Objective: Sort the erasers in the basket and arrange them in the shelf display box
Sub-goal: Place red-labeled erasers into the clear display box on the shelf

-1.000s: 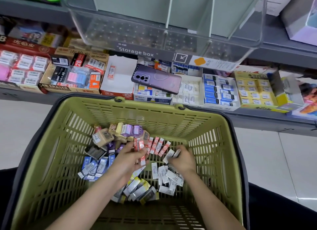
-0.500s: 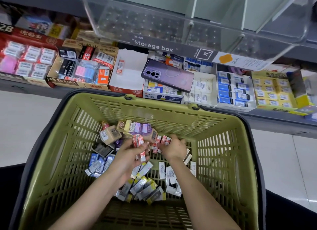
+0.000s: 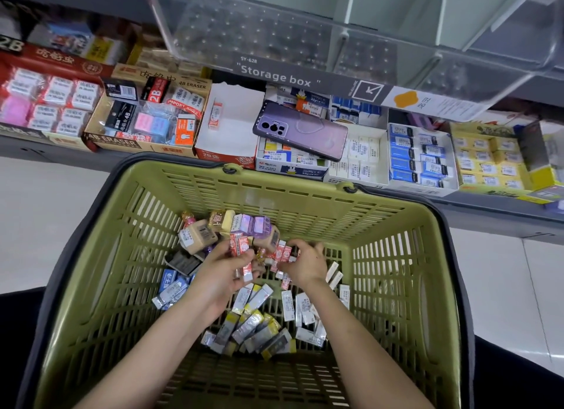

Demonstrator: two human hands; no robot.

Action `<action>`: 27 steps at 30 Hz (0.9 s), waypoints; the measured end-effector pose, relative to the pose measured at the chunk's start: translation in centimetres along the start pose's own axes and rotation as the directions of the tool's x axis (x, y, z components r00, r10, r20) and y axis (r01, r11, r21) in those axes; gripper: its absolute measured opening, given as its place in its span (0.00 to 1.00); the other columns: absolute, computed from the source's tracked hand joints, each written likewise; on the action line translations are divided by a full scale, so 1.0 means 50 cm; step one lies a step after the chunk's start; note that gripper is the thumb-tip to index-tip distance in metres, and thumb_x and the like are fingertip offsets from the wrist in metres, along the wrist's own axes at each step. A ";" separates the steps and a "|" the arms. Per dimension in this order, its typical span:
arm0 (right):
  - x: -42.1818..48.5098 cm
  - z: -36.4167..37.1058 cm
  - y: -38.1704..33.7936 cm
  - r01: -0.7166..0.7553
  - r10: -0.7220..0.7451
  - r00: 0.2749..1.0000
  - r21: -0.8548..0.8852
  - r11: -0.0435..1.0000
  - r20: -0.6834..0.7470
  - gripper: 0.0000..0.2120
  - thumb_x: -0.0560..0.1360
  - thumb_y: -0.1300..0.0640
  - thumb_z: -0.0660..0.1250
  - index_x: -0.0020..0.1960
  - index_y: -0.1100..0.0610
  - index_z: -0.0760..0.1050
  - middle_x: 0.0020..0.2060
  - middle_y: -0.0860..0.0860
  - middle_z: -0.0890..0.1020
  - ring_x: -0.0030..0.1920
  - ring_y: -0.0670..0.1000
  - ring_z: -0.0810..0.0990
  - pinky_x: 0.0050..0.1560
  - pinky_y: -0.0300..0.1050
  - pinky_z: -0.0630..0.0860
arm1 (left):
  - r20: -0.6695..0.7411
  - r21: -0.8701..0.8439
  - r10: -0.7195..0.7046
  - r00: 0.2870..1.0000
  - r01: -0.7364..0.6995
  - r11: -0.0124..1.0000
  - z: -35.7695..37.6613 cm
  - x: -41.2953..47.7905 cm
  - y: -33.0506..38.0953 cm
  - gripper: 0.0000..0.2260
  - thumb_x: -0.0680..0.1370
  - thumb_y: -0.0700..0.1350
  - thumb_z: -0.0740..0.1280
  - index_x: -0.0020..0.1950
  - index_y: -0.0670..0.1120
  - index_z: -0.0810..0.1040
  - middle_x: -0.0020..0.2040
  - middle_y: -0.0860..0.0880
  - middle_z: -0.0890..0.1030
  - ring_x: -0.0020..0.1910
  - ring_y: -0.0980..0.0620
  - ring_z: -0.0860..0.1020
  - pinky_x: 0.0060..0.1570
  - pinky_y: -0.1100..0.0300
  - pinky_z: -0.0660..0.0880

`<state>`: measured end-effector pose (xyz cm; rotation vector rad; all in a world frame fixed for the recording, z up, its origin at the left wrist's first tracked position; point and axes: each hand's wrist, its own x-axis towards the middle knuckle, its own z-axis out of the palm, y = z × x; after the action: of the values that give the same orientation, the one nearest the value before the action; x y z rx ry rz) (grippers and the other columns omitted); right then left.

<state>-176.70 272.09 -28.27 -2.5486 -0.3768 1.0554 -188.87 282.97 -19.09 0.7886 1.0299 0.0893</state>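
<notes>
The left hand [image 3: 221, 276] pinches red-white erasers [image 3: 241, 251]; the right hand [image 3: 305, 265] curls over more beside it, grip unclear. They look light, stiff, slick-wrapped; pinch the long sides.

One green basket [image 3: 396, 225] in shot, and two hands down in it: left hand [image 3: 221, 274], right hand [image 3: 306, 265]. Against the basket's far wall, two purple erasers [image 3: 253, 224], with two tan erasers [image 3: 197, 236] beside them. On the basket's left side, roughly four blue erasers [image 3: 172, 286]. At its near side, around seven yellow-and-silver erasers [image 3: 250, 326] and about six white erasers [image 3: 300, 309], overlapping too much for a firm count. Red-and-white erasers [image 3: 241, 248]: at least two in the left hand, several more loose. Beyond the basket, one phone [image 3: 300, 131], one white carton [image 3: 235, 125] with a single eraser [image 3: 215, 115], and one clear storage box [image 3: 274, 42].
</notes>
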 end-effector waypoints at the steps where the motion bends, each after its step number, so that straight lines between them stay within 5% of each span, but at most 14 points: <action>1: 0.000 0.000 0.000 0.007 -0.007 1.000 -0.005 1.000 0.001 0.21 0.69 0.51 0.74 0.60 0.45 0.73 0.61 0.53 0.65 0.56 0.60 0.75 0.54 0.47 0.76 | -0.001 -0.001 -0.001 1.000 0.001 1.000 0.001 0.000 0.001 0.07 0.77 0.33 0.63 0.51 0.43 0.75 0.37 0.47 0.81 0.39 0.47 0.79 0.45 0.52 0.76; 11: 0.000 -0.019 0.019 0.146 -0.145 0.989 0.029 0.989 -0.030 0.15 0.67 0.55 0.76 0.45 0.44 0.72 0.59 0.50 0.75 0.58 0.53 0.76 0.46 0.43 0.75 | -0.009 0.038 -0.026 1.000 0.027 0.999 0.009 -0.005 -0.006 0.08 0.77 0.33 0.64 0.52 0.44 0.75 0.45 0.44 0.80 0.46 0.44 0.79 0.53 0.48 0.76; 14: 0.006 -0.029 0.025 0.131 -0.132 0.991 0.059 0.990 0.023 0.14 0.69 0.56 0.74 0.51 0.48 0.74 0.51 0.48 0.78 0.50 0.50 0.77 0.45 0.42 0.74 | 0.005 0.066 -0.034 0.999 0.033 0.997 0.013 -0.005 -0.009 0.09 0.77 0.33 0.64 0.50 0.46 0.76 0.49 0.43 0.80 0.53 0.40 0.78 0.56 0.47 0.75; 18: 0.010 -0.027 0.024 0.156 -0.148 0.985 -0.076 0.985 0.093 0.28 0.69 0.49 0.74 0.67 0.50 0.70 0.61 0.51 0.75 0.60 0.54 0.74 0.55 0.44 0.72 | -0.003 0.066 -0.053 0.999 0.053 0.996 0.019 -0.006 -0.016 0.09 0.77 0.33 0.64 0.48 0.48 0.75 0.53 0.42 0.79 0.54 0.41 0.77 0.52 0.50 0.76; 27: 0.012 -0.035 0.012 0.133 -0.128 0.990 -0.076 0.988 0.066 0.19 0.71 0.53 0.72 0.61 0.52 0.75 0.55 0.50 0.80 0.53 0.51 0.79 0.46 0.39 0.73 | -0.024 0.081 -0.076 0.997 0.078 0.994 0.013 0.000 -0.020 0.10 0.77 0.33 0.64 0.51 0.47 0.75 0.55 0.41 0.80 0.57 0.40 0.78 0.56 0.47 0.75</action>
<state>-174.98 271.39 -27.74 -2.5258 -0.6056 1.0913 -188.67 281.89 -19.54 0.8224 1.0885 -0.0107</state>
